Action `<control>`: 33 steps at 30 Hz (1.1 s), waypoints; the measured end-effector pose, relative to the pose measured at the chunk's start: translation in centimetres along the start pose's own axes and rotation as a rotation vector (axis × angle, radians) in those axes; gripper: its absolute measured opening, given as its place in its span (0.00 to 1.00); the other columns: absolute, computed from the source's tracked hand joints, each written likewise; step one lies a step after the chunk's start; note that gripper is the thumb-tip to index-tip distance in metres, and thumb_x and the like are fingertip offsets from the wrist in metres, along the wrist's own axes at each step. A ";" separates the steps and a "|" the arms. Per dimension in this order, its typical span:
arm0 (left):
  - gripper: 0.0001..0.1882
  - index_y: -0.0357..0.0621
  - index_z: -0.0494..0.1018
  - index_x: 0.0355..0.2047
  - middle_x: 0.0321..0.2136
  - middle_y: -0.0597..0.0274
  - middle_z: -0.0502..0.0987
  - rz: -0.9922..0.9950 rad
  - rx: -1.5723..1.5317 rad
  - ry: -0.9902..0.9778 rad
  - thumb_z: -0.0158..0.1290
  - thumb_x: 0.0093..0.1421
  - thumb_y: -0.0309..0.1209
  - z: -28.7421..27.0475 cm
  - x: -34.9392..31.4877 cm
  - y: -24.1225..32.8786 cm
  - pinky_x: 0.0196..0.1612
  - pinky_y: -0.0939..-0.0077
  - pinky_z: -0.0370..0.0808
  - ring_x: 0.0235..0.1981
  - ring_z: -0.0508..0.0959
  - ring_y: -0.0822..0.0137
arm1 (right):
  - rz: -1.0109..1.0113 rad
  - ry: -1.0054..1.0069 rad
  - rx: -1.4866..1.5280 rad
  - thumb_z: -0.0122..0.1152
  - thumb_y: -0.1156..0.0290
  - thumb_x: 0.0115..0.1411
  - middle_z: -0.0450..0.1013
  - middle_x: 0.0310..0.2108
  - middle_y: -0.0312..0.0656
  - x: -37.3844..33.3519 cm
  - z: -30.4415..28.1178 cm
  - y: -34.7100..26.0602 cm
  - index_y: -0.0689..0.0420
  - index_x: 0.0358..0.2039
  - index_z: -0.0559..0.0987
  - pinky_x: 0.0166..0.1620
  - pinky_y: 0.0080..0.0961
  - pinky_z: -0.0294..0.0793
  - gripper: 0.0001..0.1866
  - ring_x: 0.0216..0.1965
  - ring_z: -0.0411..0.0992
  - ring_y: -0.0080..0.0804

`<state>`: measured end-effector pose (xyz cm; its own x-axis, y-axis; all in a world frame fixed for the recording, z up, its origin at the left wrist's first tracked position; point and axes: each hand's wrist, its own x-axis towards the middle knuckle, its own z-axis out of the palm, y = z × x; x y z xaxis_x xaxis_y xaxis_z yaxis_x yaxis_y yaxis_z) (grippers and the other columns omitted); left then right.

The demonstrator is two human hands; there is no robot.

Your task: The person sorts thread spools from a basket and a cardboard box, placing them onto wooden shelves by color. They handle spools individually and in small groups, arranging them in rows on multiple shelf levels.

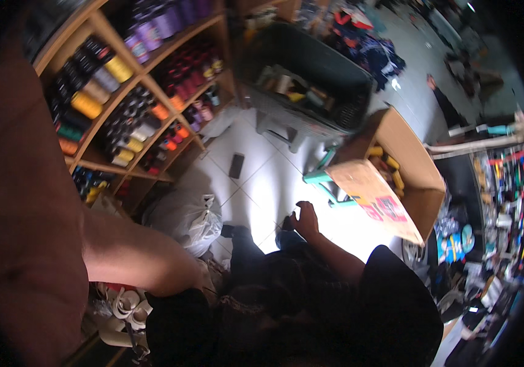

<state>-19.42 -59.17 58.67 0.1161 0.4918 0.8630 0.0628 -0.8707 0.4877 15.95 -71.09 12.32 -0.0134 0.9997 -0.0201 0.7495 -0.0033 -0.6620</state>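
My left arm (133, 251) is raised, and a large dim shape of the arm or hand (29, 202) fills the left side close to the camera. The fingers on that side do not show, so what they touch is hidden. My right hand (305, 221) hangs low in front of my body with loosely bent fingers apart and nothing visible in it. Beyond the right hand stands a cardboard box (421, 156) holding yellow thread cones (387, 168). Nearest the left arm are wooden shelves (145, 79) with thread cones (87, 105) in many colours.
A dark tub (348, 73) with several spools inside sits on a grey stool (274, 128). The box rests by a green stool (320, 177). A flat dark rectangular object (236, 166) lies on the tiled floor. A white plastic bag (191, 223) stands near my legs. Clothes (372, 55) are heaped behind.
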 end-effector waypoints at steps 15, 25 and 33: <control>0.17 0.35 0.71 0.51 0.50 0.47 0.74 0.075 -0.255 -0.346 0.48 0.66 0.31 28.7 9.2 -1.7 0.57 0.61 0.68 0.52 0.74 0.55 | 0.328 0.412 -0.129 0.63 0.74 0.52 0.72 0.39 0.51 -9.4 -13.9 15.8 0.61 0.42 0.73 0.49 0.42 0.72 0.16 0.45 0.70 0.52; 0.14 0.34 0.72 0.50 0.49 0.48 0.74 -0.062 -0.452 -0.380 0.49 0.65 0.27 41.4 7.8 -8.3 0.56 0.66 0.70 0.51 0.75 0.58 | 0.467 0.602 -0.105 0.61 0.76 0.56 0.75 0.36 0.51 -8.2 -19.0 13.2 0.61 0.41 0.74 0.44 0.41 0.75 0.12 0.40 0.74 0.49; 0.17 0.42 0.74 0.49 0.48 0.55 0.76 -0.734 -0.097 -0.877 0.59 0.59 0.26 48.2 -13.3 -16.9 0.57 0.64 0.68 0.51 0.75 0.58 | 0.121 0.832 0.045 0.63 0.87 0.49 0.75 0.30 0.47 -1.4 -28.6 9.4 0.61 0.33 0.76 0.34 0.31 0.76 0.11 0.30 0.76 0.42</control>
<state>25.72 -51.13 32.58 0.7362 0.6768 -0.0039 0.3287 -0.3526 0.8762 41.98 -71.82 27.58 0.5707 0.6840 0.4544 0.6871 -0.0948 -0.7204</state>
